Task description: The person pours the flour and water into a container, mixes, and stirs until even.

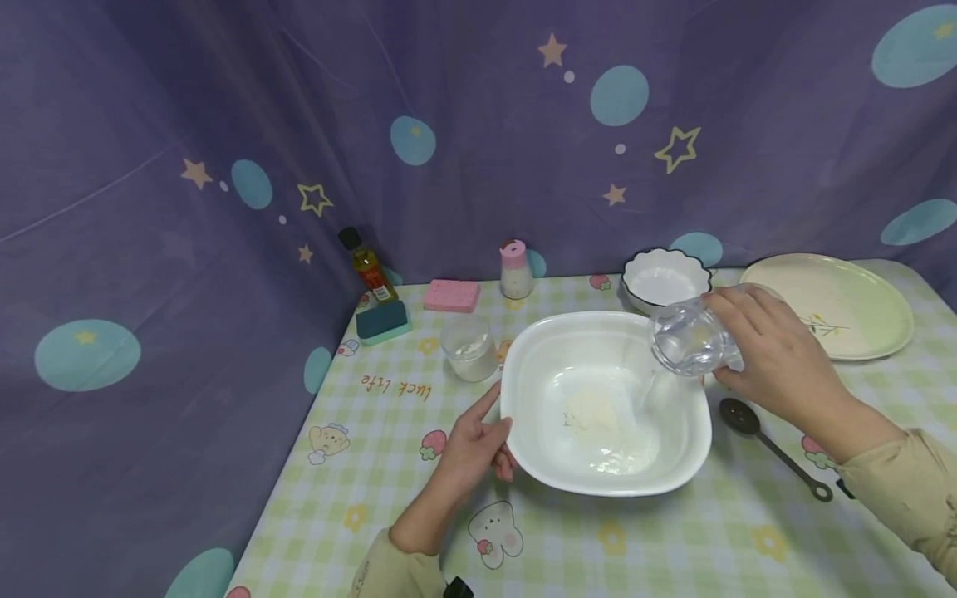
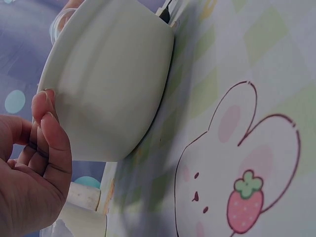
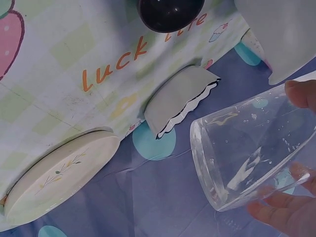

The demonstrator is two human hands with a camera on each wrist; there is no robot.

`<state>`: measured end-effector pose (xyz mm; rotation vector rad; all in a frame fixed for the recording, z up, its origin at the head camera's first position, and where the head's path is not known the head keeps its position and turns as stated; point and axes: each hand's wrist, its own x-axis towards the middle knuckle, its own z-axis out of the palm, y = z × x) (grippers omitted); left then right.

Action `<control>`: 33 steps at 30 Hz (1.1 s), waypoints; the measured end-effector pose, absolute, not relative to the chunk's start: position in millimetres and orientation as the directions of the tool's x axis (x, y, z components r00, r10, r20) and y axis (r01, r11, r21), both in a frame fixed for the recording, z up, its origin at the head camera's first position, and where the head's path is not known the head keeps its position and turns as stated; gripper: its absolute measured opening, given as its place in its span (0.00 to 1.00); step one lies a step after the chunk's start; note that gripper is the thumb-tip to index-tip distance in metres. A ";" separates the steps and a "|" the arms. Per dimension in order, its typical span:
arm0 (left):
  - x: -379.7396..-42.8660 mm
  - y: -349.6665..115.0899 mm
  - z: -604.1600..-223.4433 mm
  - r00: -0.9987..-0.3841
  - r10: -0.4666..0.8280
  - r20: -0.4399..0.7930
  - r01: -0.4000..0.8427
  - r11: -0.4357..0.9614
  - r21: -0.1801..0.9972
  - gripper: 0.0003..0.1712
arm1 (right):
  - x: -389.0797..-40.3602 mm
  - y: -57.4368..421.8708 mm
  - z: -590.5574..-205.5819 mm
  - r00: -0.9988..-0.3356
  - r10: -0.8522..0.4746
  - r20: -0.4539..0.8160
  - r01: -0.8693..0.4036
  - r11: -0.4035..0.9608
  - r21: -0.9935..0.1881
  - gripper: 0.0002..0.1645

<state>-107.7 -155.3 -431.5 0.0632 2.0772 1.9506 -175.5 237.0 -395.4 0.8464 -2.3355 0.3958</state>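
A white basin stands on the checked tablecloth, with a pale, cream-coloured patch and some clear liquid on its bottom. At its left rim my left hand holds the edge, thumb at the rim and other fingers by the outer wall. The left wrist view shows these fingers curled close to that wall. Over the basin's right side, my right hand grips a clear cup, tipped so that a thin stream of clear liquid falls into the basin.
Right of the basin lies a dark spoon. Behind are a scalloped bowl and an oval plate. A clear cup of white powder, a pink-capped shaker, sponges and an oil bottle stand back left.
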 end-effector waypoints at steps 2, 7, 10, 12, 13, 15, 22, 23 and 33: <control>-107.8 -155.4 -431.7 -0.957 0.230 -0.180 -0.165 0.082 0.983 0.34 | -175.2 237.4 -395.1 -0.607 -0.474 0.638 -0.656 0.752 -0.067 0.59; -107.9 -155.7 -432.8 -0.955 0.228 -0.190 -0.174 0.088 0.981 0.33 | -175.1 237.3 -394.7 -0.607 -0.476 0.637 -0.659 0.749 -0.069 0.59; -108.0 -156.2 -433.2 -0.956 0.220 -0.195 -0.178 0.097 0.979 0.33 | -175.5 236.5 -394.7 -0.605 -0.477 0.638 -0.662 0.746 -0.070 0.59; -107.5 -156.3 -433.0 -0.956 0.217 -0.197 -0.178 0.102 0.979 0.33 | -175.5 236.3 -394.7 -0.605 -0.475 0.639 -0.661 0.747 -0.070 0.59; -107.4 -156.4 -432.9 -0.956 0.217 -0.196 -0.177 0.102 0.979 0.33 | -175.5 236.3 -394.7 -0.605 -0.474 0.640 -0.660 0.748 -0.069 0.59; -107.2 -156.6 -432.8 -0.956 0.219 -0.194 -0.176 0.099 0.979 0.33 | -175.4 236.4 -394.7 -0.605 -0.474 0.640 -0.659 0.749 -0.067 0.59; -107.4 -156.4 -432.6 -0.956 0.225 -0.188 -0.172 0.089 0.981 0.33 | -176.0 236.3 -394.1 -0.598 -0.476 0.645 -0.657 0.752 -0.055 0.60; -107.5 -156.3 -432.5 -0.956 0.224 -0.189 -0.173 0.091 0.981 0.33 | -176.0 236.3 -394.0 -0.597 -0.477 0.645 -0.658 0.751 -0.055 0.60; -107.1 -156.0 -431.8 -0.956 0.229 -0.185 -0.170 0.083 0.982 0.33 | -176.1 236.1 -394.4 -0.601 -0.474 0.644 -0.656 0.753 -0.057 0.59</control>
